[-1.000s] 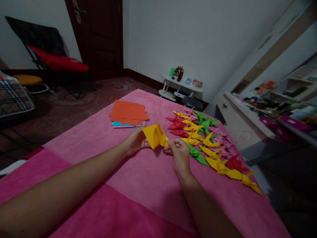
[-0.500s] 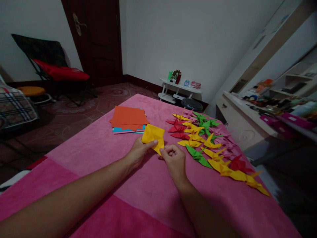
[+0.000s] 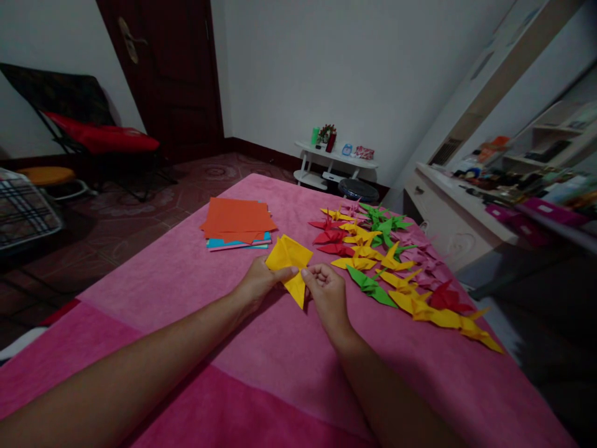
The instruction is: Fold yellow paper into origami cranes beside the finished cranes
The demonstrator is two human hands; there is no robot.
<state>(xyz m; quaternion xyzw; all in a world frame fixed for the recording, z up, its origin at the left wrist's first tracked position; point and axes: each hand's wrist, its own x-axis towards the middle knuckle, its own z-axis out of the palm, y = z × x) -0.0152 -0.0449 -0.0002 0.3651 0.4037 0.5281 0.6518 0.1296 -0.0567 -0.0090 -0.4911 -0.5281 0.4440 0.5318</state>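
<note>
A partly folded sheet of yellow origami paper (image 3: 290, 254) is held between my two hands above the pink cloth (image 3: 186, 311). My left hand (image 3: 261, 279) grips its left side, the thumb lying across the front and the fingers hidden behind. On the right edge my right hand (image 3: 327, 291) pinches the paper between thumb and curled fingers. A pointed flap hangs down below the thumbs. Beyond my left hand lies a stack of square paper (image 3: 237, 216), orange on top with blue and pink edges below.
To the right sit rows of folded paper cranes in yellow, red, green and pink, with a green crane (image 3: 370, 286) nearest my right hand. A low white shelf (image 3: 333, 152) stands by the wall. A cluttered dresser (image 3: 448, 211) is at the right, a folding chair (image 3: 100, 134) at the left.
The yellow paper has opened out from a compact square, and a pointed flap now extends downward. My right hand has shifted slightly up along its edge. The whole view has moved a little.
</note>
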